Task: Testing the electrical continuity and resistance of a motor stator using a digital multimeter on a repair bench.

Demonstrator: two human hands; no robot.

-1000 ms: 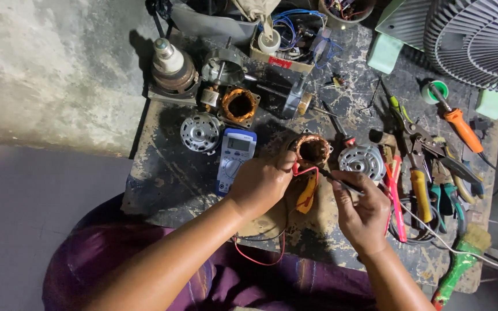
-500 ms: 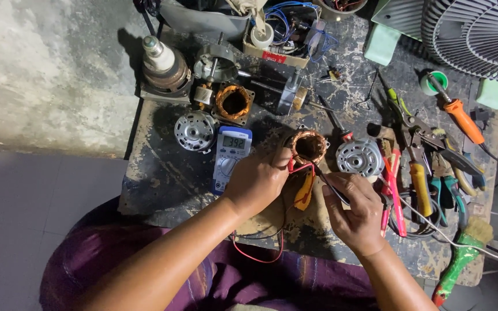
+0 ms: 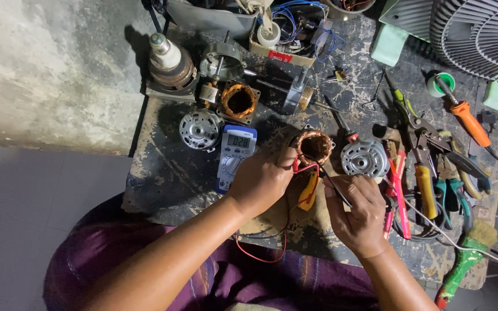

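Your left hand pinches the red probe against the copper coil at one o'clock, steadying it. Your right hand grips the black probe like a pen. The meter lies at eleven o'clock, screen readable.

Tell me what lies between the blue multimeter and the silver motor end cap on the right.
In the head view, between the multimeter and the silver end cap sits the copper-wound stator, with the left hand at it.
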